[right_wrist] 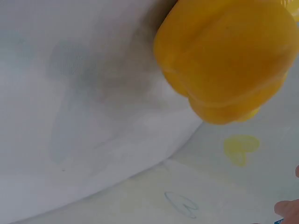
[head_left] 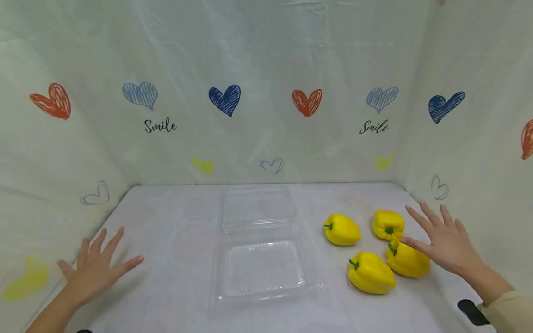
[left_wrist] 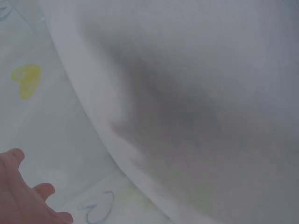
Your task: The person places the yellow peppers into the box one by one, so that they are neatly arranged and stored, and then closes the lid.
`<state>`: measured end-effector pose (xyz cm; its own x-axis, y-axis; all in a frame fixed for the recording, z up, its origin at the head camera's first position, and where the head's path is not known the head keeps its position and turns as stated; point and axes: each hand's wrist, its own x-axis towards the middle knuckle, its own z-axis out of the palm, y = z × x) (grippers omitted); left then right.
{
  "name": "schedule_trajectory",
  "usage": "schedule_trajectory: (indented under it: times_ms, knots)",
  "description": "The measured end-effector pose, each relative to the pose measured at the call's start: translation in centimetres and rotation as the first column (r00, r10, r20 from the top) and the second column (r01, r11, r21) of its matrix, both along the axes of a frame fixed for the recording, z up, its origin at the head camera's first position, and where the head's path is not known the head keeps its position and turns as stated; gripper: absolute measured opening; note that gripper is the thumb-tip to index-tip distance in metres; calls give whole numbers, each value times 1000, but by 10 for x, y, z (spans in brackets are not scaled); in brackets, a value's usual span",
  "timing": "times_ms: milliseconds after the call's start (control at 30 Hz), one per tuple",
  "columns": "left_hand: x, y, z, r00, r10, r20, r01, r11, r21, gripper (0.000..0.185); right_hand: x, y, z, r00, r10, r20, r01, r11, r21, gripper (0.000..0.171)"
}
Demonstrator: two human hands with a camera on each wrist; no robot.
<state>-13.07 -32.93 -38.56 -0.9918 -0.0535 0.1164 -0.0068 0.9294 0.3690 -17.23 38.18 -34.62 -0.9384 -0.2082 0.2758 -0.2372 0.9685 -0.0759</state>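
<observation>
My left hand (head_left: pixel 93 268) is spread above the left side of the table, fingers apart, holding nothing; its shadow falls on the cloth below. On the right, my right hand (head_left: pixel 447 243) hovers with fingers spread, its thumb overlapping one yellow bell pepper (head_left: pixel 410 261) in the head view. That pepper looms large in the right wrist view (right_wrist: pixel 229 60). Behind it lies another yellow bell pepper (head_left: pixel 388 224), and two more, a nearer pepper (head_left: pixel 371 273) and a farther pepper (head_left: pixel 342 229), lie toward the middle. A clear plastic clamshell box (head_left: pixel 266 296) stands opened flat at the centre, its lid (head_left: pixel 258 208) folded back.
A white cloth covers the table (head_left: pixel 175 259). Pale fabric walls (head_left: pixel 266 51) printed with hearts and "Smile" close in the back and both sides. Dark objects show at the lower edge, one dark piece (head_left: pixel 472 312) beside the right sleeve (head_left: pixel 510 312).
</observation>
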Motion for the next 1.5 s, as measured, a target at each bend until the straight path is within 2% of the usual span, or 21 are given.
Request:
schedule_trajectory:
  times_ms: [200,367,500,600,733,900,1133,1300,1500]
  knots:
    - [-4,18,2,998,-32,-63,37,996,81,92,1,-14,-3,998,59,-20,-59,998,-1,87]
    - [-6,33,5,994,-54,-98,67,989,135,90,2,-23,-5,997,81,13,-80,996,-41,88]
    - [-9,46,9,989,-90,-116,113,970,215,87,3,-29,-4,993,95,66,-88,991,-98,86]
    - [-11,57,11,988,-120,-94,144,941,308,87,4,-33,-3,989,107,106,-92,986,-141,85]
    - [-10,71,15,989,-135,-59,147,898,415,88,7,-37,-5,982,149,120,-125,974,-189,83]
    - [-8,86,17,992,-125,-29,123,863,490,89,9,-43,-9,975,188,121,-159,964,-212,82]
    - [-13,103,16,988,-155,-13,134,805,578,84,13,-51,-12,962,229,151,-183,945,-270,81]
    - [-15,114,13,985,-160,72,82,781,619,82,14,-56,-15,951,275,140,-227,930,-288,80]
    - [-20,127,9,978,-150,144,28,780,625,81,14,-61,-19,935,312,166,-256,922,-291,80]
